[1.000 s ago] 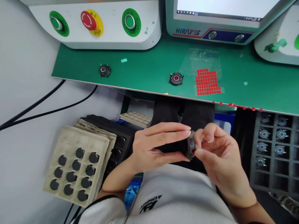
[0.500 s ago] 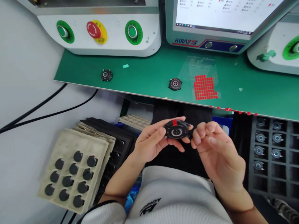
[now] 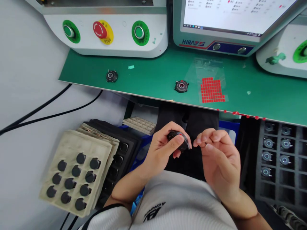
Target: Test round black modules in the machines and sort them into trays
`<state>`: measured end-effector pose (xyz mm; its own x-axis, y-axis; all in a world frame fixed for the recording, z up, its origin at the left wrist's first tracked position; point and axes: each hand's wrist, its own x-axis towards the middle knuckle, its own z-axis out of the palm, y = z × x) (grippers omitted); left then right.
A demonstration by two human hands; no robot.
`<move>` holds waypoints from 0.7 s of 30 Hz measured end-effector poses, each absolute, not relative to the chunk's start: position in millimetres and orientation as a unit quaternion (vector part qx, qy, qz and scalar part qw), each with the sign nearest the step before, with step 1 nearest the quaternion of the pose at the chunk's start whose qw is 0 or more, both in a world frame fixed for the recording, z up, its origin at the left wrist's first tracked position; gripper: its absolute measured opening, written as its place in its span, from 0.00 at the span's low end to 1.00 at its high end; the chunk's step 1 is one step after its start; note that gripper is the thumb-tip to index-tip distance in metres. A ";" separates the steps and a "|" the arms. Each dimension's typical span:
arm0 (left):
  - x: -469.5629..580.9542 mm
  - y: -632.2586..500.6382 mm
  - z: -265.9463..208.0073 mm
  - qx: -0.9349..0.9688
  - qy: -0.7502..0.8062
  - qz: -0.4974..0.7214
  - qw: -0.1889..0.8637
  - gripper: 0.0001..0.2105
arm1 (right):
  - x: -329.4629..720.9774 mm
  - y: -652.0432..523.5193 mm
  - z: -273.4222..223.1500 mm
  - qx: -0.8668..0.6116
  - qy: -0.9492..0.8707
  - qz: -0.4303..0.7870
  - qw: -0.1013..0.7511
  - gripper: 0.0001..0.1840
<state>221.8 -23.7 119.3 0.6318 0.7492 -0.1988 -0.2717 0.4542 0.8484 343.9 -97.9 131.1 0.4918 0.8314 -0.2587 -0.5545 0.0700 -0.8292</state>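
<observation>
My left hand point(image 3: 159, 148) is wrapped round a black round smartwatch case point(image 3: 184, 146), held above my lap. Its thumb lies across the case's face and covers most of it, with a trace of red beside the thumb tip. Just to the right, my right hand point(image 3: 222, 159) is raised with fingers bent and thumb close to them. Anything pinched there is too small to make out. On the green bench point(image 3: 148, 80) beyond lie a second watch case point(image 3: 181, 86) with a red mark and another point(image 3: 111, 76) farther left. A sheet of small red stickers point(image 3: 212, 91) rests on a clear bag.
Red bits point(image 3: 236, 113) stick along the bench edge. At left stands a stack of beige trays point(image 3: 69, 145) holding several black pieces. A dark compartment tray point(image 3: 277, 179) with watch parts sits at right. Behind are a button panel point(image 3: 120, 41) and a monitor point(image 3: 223, 19).
My left hand has turned the watch case and laid its thumb over the face, hiding the red sticker seen before. My right hand has shifted slightly left, its fingers less curled.
</observation>
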 end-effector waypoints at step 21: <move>225.7 -37.4 126.4 0.664 0.317 0.336 0.588 0.06 | 330.3 -96.1 134.1 -0.455 -0.203 0.589 0.636 0.15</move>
<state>225.7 -37.4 126.4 0.5732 0.8161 0.0734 0.0270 -0.1084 0.9937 330.3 -96.1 134.1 0.2226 0.9342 -0.2786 -0.5646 -0.1095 -0.8181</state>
